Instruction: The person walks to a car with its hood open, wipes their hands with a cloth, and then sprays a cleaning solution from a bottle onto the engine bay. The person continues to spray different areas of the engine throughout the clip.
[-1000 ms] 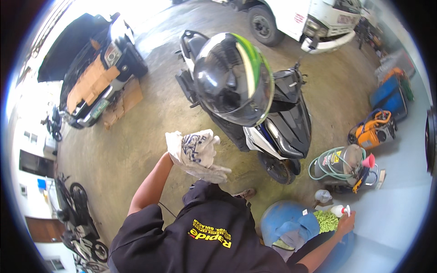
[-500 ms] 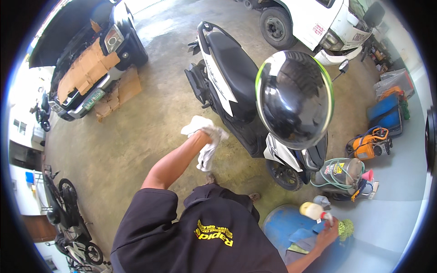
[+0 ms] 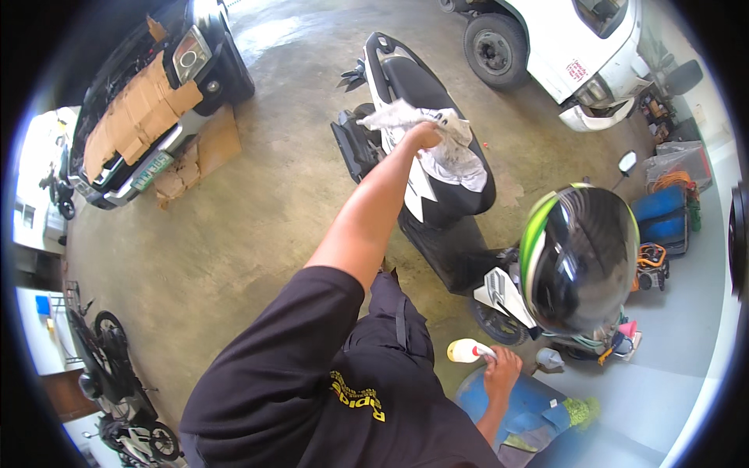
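Note:
My left hand (image 3: 424, 136) is closed on a white cloth (image 3: 456, 160), which drapes over the black seat (image 3: 480, 191) of a white and black scooter (image 3: 419, 187). In my right hand (image 3: 502, 370) is a small white and yellow bottle (image 3: 463, 350) with a red and white top, which looks like a spray bottle. It is tipped on its side, its base toward the left, above the floor beside a blue drum (image 3: 476, 394). A glossy black helmet (image 3: 581, 261) with a green edge stands over the scooter's front and hides the handlebar.
On the drum lie blue cloths (image 3: 538, 421) and a fuzzy green mitt or cloth (image 3: 581, 412). An orange machine (image 3: 651, 265) and a blue case (image 3: 662, 218) line the right wall. A car (image 3: 175, 101) with cardboard on its front, a white truck (image 3: 538, 39) and motorcycles (image 3: 117, 366) stand around.
My left hand has carried the cloth up and right onto the scooter's seat. My right hand has brought the bottle leftward from above the drum. The view has shifted.

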`<state>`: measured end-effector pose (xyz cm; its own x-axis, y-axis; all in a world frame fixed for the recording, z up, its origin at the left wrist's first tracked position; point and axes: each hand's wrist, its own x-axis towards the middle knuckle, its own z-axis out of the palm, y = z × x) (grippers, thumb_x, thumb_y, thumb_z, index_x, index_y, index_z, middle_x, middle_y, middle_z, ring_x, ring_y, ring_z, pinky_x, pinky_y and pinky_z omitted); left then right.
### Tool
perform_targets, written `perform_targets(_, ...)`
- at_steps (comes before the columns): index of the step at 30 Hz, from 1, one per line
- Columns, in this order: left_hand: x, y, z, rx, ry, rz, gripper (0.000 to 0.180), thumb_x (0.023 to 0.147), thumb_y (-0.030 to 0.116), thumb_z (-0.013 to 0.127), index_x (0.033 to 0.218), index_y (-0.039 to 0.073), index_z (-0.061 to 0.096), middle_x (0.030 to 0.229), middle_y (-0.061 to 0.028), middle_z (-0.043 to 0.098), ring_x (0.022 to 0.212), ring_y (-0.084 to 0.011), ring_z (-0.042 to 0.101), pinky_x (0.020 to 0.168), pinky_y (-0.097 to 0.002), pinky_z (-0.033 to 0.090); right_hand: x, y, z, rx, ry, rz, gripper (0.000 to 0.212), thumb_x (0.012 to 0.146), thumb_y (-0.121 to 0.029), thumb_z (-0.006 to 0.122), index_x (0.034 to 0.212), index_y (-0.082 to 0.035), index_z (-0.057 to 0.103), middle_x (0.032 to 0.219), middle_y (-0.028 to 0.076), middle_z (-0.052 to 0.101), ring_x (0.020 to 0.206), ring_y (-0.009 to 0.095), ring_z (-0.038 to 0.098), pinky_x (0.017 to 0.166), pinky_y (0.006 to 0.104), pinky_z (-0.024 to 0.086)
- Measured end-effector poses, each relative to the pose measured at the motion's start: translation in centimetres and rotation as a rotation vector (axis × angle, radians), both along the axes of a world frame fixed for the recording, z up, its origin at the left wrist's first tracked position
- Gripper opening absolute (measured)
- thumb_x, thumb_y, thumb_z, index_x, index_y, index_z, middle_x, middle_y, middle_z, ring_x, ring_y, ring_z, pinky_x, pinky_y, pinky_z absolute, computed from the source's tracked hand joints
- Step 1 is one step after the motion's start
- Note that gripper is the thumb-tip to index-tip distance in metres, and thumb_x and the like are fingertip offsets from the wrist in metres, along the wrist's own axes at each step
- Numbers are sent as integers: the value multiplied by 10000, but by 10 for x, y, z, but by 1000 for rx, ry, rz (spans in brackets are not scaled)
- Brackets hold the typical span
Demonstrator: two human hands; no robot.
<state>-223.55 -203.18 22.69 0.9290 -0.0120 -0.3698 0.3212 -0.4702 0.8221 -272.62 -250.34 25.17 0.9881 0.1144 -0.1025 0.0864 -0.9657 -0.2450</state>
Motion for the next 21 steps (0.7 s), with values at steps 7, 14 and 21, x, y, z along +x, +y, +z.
perform_targets(7,26,125,-126,411,-336,-347,376,1030,377,681,1259,119,833,1147,-213,836,1099,-416,799,967,-519,624,192,167,-50,115,-31,256,213,926,-132,765,1138,-104,767,1071,91,737,1123,332,685,1093,500,453)
perform_targets(14,-54,232,-159,52,-90,-240,367,1050,287,753,1358,90,794,1278,-170,827,1220,-368,779,1066,-489,606,397,335,-43,199,-80,544,184,950,-134,717,1126,-96,753,1111,112,741,1142,339,692,1102,523,456)
perform_targets(21,-130,302,-24,-51,-431,-224,1264,783,344,1016,1817,216,301,1848,-187,313,1690,-408,329,1387,-552,319,467,539,67,278,-104,1065,210,936,-118,769,1140,-155,801,1088,65,725,1202,287,674,1169,556,434)
